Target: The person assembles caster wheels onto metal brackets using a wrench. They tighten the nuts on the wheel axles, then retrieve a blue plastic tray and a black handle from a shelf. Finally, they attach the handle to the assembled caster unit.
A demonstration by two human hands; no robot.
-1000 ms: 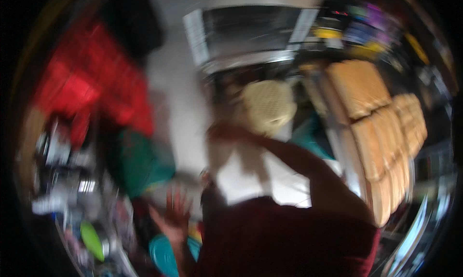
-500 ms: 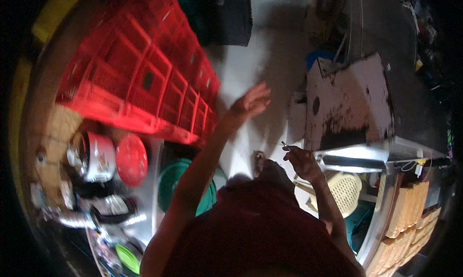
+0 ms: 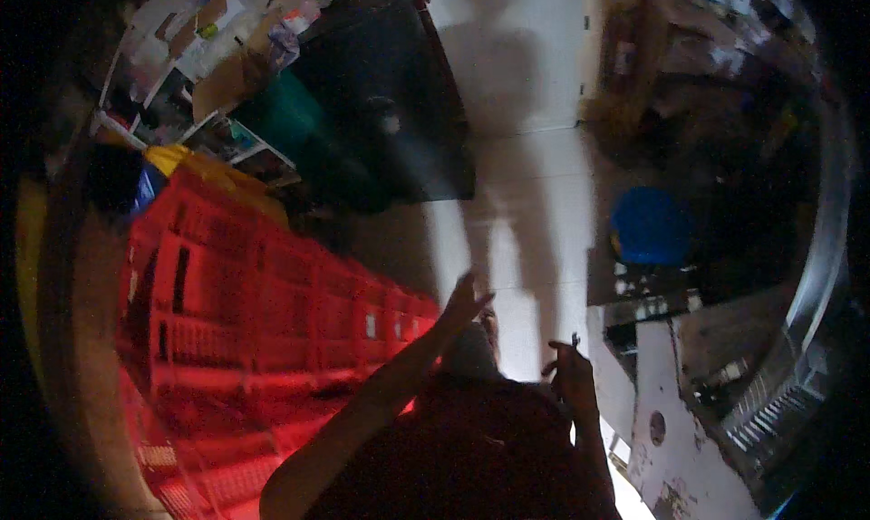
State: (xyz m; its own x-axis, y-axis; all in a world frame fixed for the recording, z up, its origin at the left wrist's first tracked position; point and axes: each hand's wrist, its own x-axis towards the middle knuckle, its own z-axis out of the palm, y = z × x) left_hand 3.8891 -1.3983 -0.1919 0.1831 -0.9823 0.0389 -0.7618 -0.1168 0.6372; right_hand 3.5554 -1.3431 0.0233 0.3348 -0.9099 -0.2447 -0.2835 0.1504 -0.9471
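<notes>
In the middle of the view my left hand hangs in the air beside the red plastic crates, its fingers stretched out and nothing in it. To the right, my right hand has its fingers closed on a small thin dark stick that pokes up past the fingertips; its exact kind is too small to tell. That hand is nearest to a pale panel with worn, peeling patches. My foot shows partly below my left hand, on a light tiled floor.
Red crates line the left side. Beyond them stand a large dark cabinet and a cluttered shelf with boxes and bags. A rounded blue object is at the right, near dark clutter. A pale door is at the far end.
I have moved forward along the passage: the pots and basins at left have left the view, and the cabinet, shelf and door show more. The stick stays in my right hand.
</notes>
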